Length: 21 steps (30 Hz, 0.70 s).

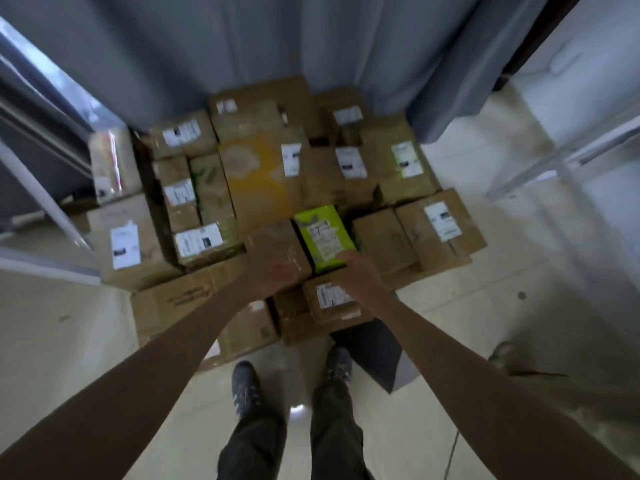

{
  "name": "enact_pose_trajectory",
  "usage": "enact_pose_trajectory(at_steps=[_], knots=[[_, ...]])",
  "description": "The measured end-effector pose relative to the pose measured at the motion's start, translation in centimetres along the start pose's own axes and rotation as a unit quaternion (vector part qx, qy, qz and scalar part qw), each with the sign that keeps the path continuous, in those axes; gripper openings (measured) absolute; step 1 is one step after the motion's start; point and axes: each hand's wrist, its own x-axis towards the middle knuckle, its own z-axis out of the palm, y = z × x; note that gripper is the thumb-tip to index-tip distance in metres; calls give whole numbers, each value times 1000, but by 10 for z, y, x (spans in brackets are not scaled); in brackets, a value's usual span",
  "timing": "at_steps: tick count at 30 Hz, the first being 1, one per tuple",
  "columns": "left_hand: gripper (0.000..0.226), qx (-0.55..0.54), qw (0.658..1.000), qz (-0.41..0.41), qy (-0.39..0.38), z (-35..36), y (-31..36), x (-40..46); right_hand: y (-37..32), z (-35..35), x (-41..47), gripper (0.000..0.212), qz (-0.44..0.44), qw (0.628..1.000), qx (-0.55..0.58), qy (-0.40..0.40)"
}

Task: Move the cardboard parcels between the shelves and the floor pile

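Note:
A floor pile of several cardboard parcels (pixel 263 174) with white labels lies against grey curtains. Both my arms reach down to its near middle. My left hand (pixel 277 271) grips the near edge of a plain brown parcel (pixel 277 244). My right hand (pixel 356 271) holds the near end of a bright green labelled parcel (pixel 320 233) lying right beside the brown one. A small labelled brown parcel (pixel 332 299) sits just under my right wrist. The image is blurred, so finger positions are not sharp.
A metal shelf frame (pixel 41 202) stands at the left, and another pale frame (pixel 571 157) at the right. My feet (pixel 291 379) stand on the tiled floor just before the pile. A dark flat sheet (pixel 377 351) lies by my right foot.

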Motion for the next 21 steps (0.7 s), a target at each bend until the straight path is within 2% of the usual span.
enact_pose_trajectory(at_steps=[1,3,7,10,12,15,21], knots=[[41,-1,1000,14,10,-11,14,-15,-17,-8,-9,48,-14,1000,1,1],[21,52,997,21,46,-31,41,-41,-52,-24,-22,50,-45,999,-7,6],[43,123,989,40,74,-70,90,-87,-120,-55,-44,50,-106,993,-44,-2],[44,161,980,52,104,-94,121,-124,-171,-75,-54,34,-177,981,-76,1],[44,185,969,73,147,-110,138,-146,-207,-87,-64,30,-209,970,-123,-5],[42,202,955,97,194,-134,157,-183,-254,-100,-82,45,-273,954,-125,8],[42,205,919,124,314,-179,160,-266,-348,-86,-120,49,-373,917,-140,-7]])
